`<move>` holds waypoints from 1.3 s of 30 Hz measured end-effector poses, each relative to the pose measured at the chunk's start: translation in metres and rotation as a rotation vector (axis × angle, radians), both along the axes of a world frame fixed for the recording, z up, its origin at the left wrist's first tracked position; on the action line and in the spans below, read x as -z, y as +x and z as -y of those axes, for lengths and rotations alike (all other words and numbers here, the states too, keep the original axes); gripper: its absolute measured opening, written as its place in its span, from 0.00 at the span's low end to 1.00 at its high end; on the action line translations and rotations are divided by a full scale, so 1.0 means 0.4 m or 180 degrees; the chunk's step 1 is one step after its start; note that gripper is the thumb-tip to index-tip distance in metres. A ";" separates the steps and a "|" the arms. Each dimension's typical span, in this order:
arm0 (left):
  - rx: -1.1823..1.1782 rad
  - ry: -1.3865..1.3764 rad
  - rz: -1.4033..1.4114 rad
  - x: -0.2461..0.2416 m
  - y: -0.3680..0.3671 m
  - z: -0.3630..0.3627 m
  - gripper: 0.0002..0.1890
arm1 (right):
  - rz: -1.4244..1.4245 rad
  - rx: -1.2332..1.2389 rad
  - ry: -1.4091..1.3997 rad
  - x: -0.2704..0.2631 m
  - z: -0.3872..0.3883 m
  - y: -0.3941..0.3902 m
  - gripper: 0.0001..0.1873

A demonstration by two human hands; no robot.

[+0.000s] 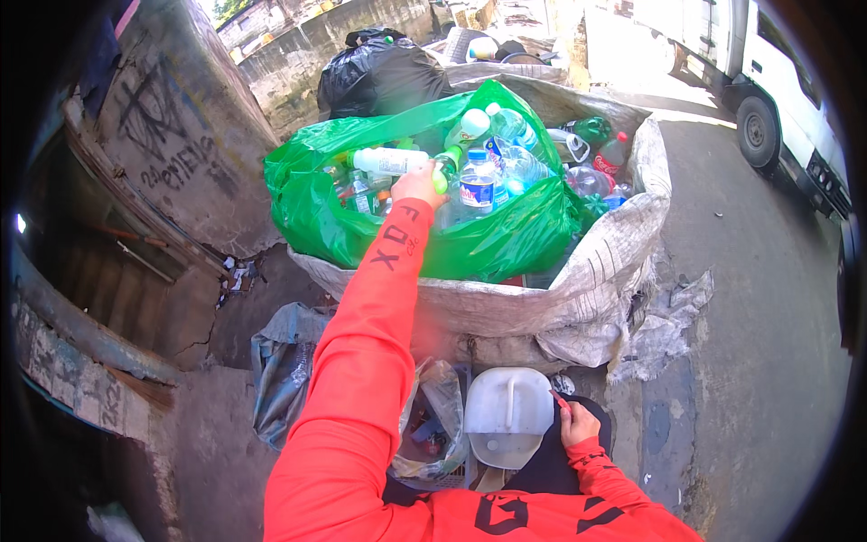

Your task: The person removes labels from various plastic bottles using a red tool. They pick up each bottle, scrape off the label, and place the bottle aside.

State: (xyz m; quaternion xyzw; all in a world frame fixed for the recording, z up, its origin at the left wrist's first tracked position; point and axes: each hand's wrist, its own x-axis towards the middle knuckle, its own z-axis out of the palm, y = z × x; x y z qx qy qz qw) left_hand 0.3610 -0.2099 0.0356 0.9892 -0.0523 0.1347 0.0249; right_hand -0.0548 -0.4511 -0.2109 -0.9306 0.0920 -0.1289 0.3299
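Observation:
My left hand (416,185) reaches into an open green plastic bag (318,223) and is closed around the neck end of a green plastic bottle (446,162) with a lime cap. A white plastic bottle (389,160) lies against its far side. Just right of it stands a clear water bottle (477,190) with a blue cap, among several other plastic bottles. Low in front of me, my right hand (580,424) grips a thin red strip-like tool (560,400), whose exact kind I cannot tell. Beside that hand is a cut white plastic jug (509,406) with a handle.
A large woven sack (501,308) holds the green bag and more bottles, including a red-capped bottle (611,154). Behind sits a black garbage bag (383,74). A clear bag-lined crate (433,423) stands near my legs. A white truck (779,81) is at right, a concrete wall (183,129) at left.

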 end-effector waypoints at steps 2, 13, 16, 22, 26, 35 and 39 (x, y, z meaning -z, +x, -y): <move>-0.0254 -0.0261 0.0102 0.024 -0.007 -0.023 0.33 | -0.0024 0.0006 0.0051 0.000 0.009 0.005 0.09; 0.1979 -0.6841 -0.1521 0.087 -0.548 -0.348 0.31 | -0.0029 -0.0041 0.0585 0.053 0.002 0.003 0.12; 0.1852 -0.6920 -0.1602 0.070 -0.707 -0.387 0.37 | -0.0256 0.0255 0.2546 0.011 -0.051 0.055 0.12; 0.1650 -0.6571 -0.0712 0.034 -0.834 -0.418 0.30 | 0.0014 -0.1744 0.3819 -0.353 -0.345 0.148 0.15; 0.1472 -0.6453 0.0015 0.008 -0.878 -0.412 0.30 | 0.0822 -0.2390 0.2056 -0.618 -0.526 0.119 0.18; 0.0948 -0.4800 0.1253 0.044 -0.887 -0.461 0.25 | 0.1887 -0.2247 0.1126 -0.712 -0.675 0.097 0.21; 0.1895 -0.6416 0.0458 0.044 -0.878 -0.456 0.28 | 0.2176 -0.2240 0.0711 -0.707 -0.654 0.101 0.22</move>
